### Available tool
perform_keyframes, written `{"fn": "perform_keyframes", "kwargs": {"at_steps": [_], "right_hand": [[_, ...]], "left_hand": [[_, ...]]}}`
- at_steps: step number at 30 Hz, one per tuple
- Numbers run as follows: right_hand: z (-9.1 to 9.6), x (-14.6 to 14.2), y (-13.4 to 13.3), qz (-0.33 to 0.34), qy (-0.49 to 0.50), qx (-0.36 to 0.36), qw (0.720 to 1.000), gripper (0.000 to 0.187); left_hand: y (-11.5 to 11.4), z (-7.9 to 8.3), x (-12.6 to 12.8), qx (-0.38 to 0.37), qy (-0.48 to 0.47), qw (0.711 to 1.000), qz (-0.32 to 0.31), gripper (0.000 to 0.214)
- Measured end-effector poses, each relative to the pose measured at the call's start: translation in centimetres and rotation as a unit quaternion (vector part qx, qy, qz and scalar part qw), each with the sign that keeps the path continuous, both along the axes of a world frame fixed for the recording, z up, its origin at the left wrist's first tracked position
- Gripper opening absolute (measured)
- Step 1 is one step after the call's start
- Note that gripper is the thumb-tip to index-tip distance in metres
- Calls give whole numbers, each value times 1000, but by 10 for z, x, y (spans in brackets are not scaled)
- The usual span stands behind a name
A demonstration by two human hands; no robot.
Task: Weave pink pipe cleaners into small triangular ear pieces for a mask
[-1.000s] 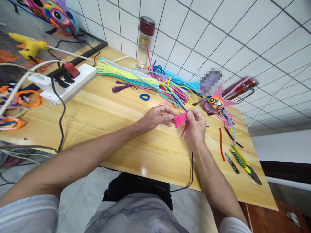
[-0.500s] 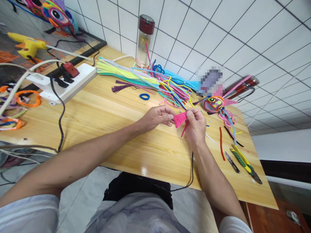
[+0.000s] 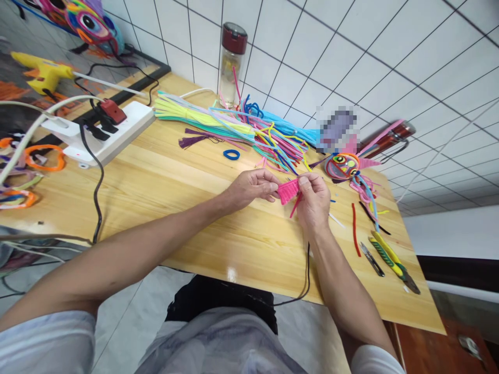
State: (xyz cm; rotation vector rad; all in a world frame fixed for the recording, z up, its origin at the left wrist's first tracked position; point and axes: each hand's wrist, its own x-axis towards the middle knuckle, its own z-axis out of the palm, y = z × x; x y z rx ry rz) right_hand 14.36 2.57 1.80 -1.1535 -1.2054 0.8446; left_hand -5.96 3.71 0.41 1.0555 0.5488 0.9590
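- Near the centre of the frame, a small bright-pink, ridged, fan-like piece of fuzzy stems (image 3: 287,192) is held up between both hands, over the pale wooden table (image 3: 234,239).
- The right hand (image 3: 315,201) has its grip clamped on the piece's upper right corner, thumb against finger.
- The left hand (image 3: 255,188) has its grip closed, as far as it shows, on the piece's left edge.
- Done, by the look of it: the pink rows lie side by side as one ribbed panel, wider toward the lower left.
- Left, as far as shows: a loose pink strand (image 3: 294,208) hangs free below the right fingers; whether it is joined to the panel cannot be told.
- At right of frame, a multicoloured round-eyed figure of fuzzy stems (image 3: 343,166) looks further along, carrying a ridged pink fin (image 3: 368,163); the held piece is apart from it.
- The long bundle of many-coloured fuzzy stems (image 3: 202,118), upper centre, and the yellow-and-green pliers (image 3: 392,261), lower right, lie on the table, untouched by either hand.
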Motion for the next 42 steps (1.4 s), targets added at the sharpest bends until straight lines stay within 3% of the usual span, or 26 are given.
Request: {"fn": "perform_keyframes", "kwargs": {"at_steps": [8, 18, 23, 26, 33, 42], "right_hand": [[-5, 3, 1, -14, -34, 14, 999, 43], [-3, 2, 0, 15, -29, 20, 999, 35], [3, -3, -5, 27, -58, 14, 998, 36], [6, -4, -6, 25, -80, 18, 996, 35], [3, -1, -4, 27, -78, 22, 996, 37], [5, 1, -4, 42, -96, 12, 994, 43]], "left_hand": [[2, -4, -1, 5, -9, 1000, -18, 42], [4, 3, -4, -57, -29, 998, -11, 38], [7, 1, -5, -82, 33, 995, -47, 44], [8, 5, -7, -89, 72, 991, -71, 39], [5, 18, -9, -110, 64, 990, -64, 18], [8, 12, -7, -102, 83, 990, -51, 15]]}}
